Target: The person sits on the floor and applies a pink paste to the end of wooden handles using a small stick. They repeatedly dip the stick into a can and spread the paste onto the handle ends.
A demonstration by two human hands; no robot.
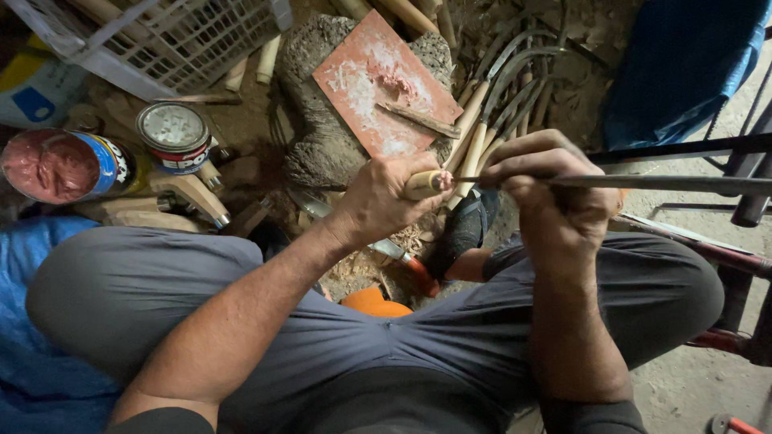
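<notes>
My left hand (384,199) is closed around a pale wooden handle (426,184) whose end carries pink paste. My right hand (553,186) grips a long dark metal blade (659,183) that runs out to the right; its thin tang points into the handle's end. Both hands are held above my lap, between my knees in grey trousers. Just beyond them lie several finished curved blades with wooden handles (498,96) in a pile on the ground.
A red tile smeared with pink paste (378,80) rests on a stone with a wooden stick on it. At left stand an open tin of pink paste (50,165), a closed tin (173,133) and a white plastic crate (177,36). Blue cloth lies upper right.
</notes>
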